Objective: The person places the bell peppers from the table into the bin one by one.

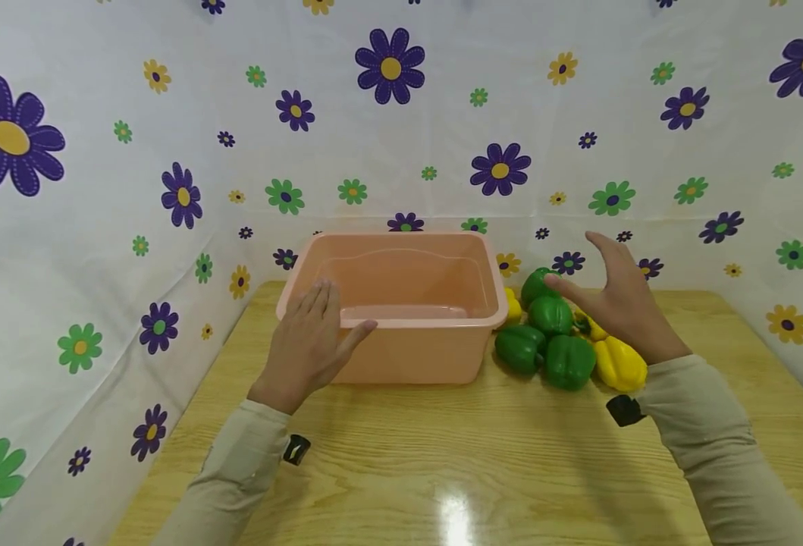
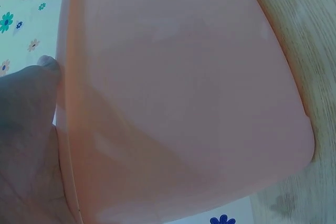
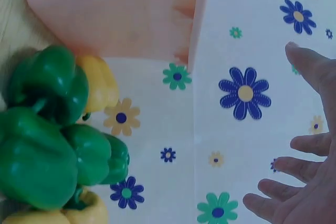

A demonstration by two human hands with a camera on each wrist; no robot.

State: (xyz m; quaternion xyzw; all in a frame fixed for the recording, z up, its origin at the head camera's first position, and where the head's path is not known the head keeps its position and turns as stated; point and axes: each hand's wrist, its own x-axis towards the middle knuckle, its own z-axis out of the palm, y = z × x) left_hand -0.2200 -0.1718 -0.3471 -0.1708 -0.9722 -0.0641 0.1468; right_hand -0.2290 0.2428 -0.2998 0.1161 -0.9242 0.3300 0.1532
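Observation:
A pink plastic tub [image 1: 408, 353] stands on the wooden table. My left hand [image 1: 308, 345] lies over its front left rim with straight fingers, thumb spread along the rim; in the left wrist view the thumb [image 2: 48, 62] meets the rim edge. To the tub's right sits a cluster of green bell peppers [image 1: 570, 362] and yellow bell peppers [image 1: 621, 364]. Above them my right hand [image 1: 622, 303] is raised, thumb and fingers spread wide, holding nothing. The right wrist view shows the separated fingers and a green pepper [image 3: 34, 156] well away from them.
The wooden table [image 1: 401, 455] extends in front of the tub. A white cloth with printed flowers [image 1: 428, 114] hangs behind and along both sides. One yellow pepper [image 1: 512, 307] sits right beside the tub's right wall, partly hidden by it.

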